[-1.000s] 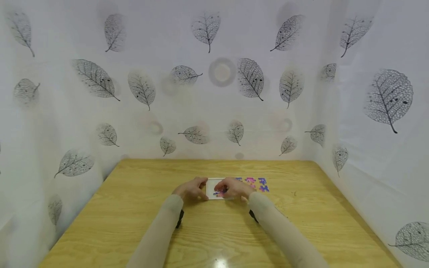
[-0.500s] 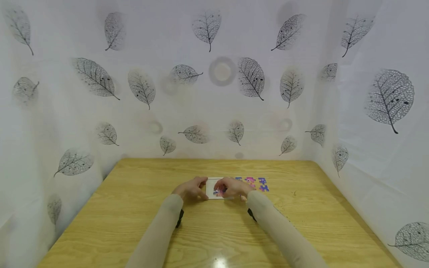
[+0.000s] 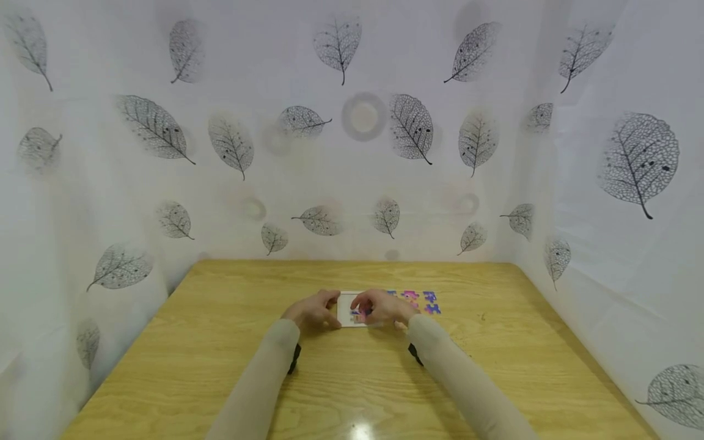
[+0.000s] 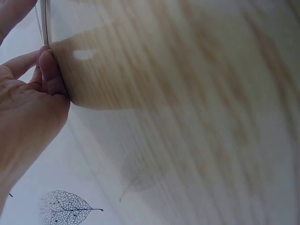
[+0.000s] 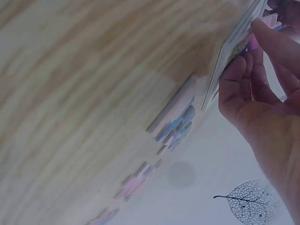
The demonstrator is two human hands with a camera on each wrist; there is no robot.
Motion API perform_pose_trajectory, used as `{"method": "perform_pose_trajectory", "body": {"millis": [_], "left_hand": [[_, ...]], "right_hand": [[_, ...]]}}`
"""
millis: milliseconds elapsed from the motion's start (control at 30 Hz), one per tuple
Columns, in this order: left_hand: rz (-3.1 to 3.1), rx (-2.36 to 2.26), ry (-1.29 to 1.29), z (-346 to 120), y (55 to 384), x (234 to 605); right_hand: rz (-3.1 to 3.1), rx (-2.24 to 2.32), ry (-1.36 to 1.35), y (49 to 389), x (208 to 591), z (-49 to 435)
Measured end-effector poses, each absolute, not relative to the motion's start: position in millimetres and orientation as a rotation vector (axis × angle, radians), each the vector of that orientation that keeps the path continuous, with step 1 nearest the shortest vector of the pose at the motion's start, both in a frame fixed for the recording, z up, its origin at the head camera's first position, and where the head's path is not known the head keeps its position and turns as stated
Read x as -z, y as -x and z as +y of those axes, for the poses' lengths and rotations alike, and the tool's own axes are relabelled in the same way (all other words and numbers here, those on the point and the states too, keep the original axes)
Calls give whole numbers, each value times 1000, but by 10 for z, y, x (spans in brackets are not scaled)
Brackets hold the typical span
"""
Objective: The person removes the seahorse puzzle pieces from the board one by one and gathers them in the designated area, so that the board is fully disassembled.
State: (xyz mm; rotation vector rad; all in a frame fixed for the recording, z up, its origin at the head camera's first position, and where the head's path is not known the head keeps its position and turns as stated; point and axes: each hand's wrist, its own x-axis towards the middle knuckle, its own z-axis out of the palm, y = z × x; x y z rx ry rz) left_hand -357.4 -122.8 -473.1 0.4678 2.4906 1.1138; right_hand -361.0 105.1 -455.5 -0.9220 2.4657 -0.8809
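A shallow white puzzle tray lies flat on the table, with some colourful pieces in its near part. My left hand grips the tray's left edge, thumb at the near corner and fingers at the far one; in the left wrist view those fingers are bent against the tray's side. Over the tray, my right hand pinches a pink and white puzzle piece between thumb and finger. That hand hides much of the tray's right side. Its lower fingers rest by the tray's rim in the right wrist view.
Several loose puzzle pieces in purple and pink lie right of the tray. The right wrist view shows them flat on the wood. A leaf-printed white curtain stands behind the table and at both sides.
Both hands stay nearly in place. The right fingers shift only slightly over the pieces in the tray, and a little more of one piece shows beneath them.
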Motion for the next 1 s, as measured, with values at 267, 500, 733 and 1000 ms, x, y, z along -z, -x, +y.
{"method": "perform_pose_trajectory", "body": {"millis": [267,500,733,1000], "left_hand": [[2484,-1115,-449,-1225,3578,4720],[2483,-1108,-449,-1217,3564,4718],[2456,-1160,-435,-1232,3541,4733],[2464,-1160,-446,-1231,3547,4719]], "right_hand": [[2476,863,901,3623,4556,1071],[2464,881,919,3626,4602,1095],[2504,896,886,3613,4634,1017],[2485,958,743,3633,4628,1004]]}}
